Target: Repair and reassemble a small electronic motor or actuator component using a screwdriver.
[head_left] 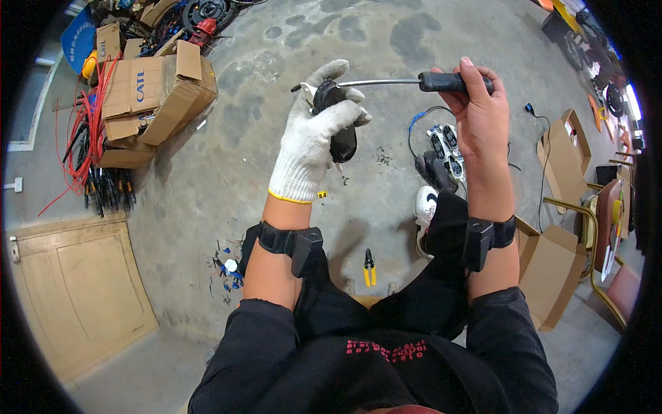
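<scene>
My left hand (310, 138), in a white knit glove with a yellow hem, grips a black oblong object (343, 143) upright above the floor. My bare right hand (483, 114) is closed on a screwdriver (439, 82) with a black handle and long metal shaft. The shaft points left and reaches the upper end of the black object; its exact contact is hidden. Below, yellow-handled pliers (369, 270) lie on the concrete floor, and a smaller yellow item (322, 194) is near my left wrist in the picture.
Cardboard boxes (152, 90), red cables (93, 138) and a wooden panel (79, 290) are at left. A white-and-black device (448, 148) with a cable lies past my right shoe (424, 207). At right are flattened boxes (552, 276) and a chair (600, 228). Small scraps (227, 276) lie lower left.
</scene>
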### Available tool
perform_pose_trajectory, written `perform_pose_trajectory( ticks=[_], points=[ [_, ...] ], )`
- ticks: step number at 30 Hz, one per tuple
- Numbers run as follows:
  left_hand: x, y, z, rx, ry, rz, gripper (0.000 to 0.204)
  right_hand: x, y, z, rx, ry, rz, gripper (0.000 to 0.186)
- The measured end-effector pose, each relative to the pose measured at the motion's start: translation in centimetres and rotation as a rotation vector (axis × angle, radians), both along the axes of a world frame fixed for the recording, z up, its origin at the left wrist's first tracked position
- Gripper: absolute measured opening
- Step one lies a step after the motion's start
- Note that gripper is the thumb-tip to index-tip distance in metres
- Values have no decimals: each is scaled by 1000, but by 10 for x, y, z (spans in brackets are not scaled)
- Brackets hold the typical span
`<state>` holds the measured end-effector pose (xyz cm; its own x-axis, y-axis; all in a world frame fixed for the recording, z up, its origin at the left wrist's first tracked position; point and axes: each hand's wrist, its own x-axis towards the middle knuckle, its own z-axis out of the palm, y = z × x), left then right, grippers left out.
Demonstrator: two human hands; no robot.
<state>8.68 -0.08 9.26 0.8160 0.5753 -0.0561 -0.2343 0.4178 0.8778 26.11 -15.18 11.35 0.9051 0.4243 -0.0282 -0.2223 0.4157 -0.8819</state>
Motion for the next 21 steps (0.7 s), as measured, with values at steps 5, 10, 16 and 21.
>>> perform_pose_trajectory(
  ticks=[5, 10, 16, 21],
  points=[
    [12, 3, 2, 28, 5, 36, 58, -9, 10, 5, 22, 31, -90, 36],
    [14, 1, 3, -12, -17, 30, 61, -13, 10, 0, 6, 47, -102, 38],
    [7, 1, 8, 4, 7, 63, 56, -13, 12, -4, 13, 41, -104, 40],
    [2, -1, 12, -15, 9, 65, 51, -14, 13, -5, 8, 61, -87, 40]
  ],
)
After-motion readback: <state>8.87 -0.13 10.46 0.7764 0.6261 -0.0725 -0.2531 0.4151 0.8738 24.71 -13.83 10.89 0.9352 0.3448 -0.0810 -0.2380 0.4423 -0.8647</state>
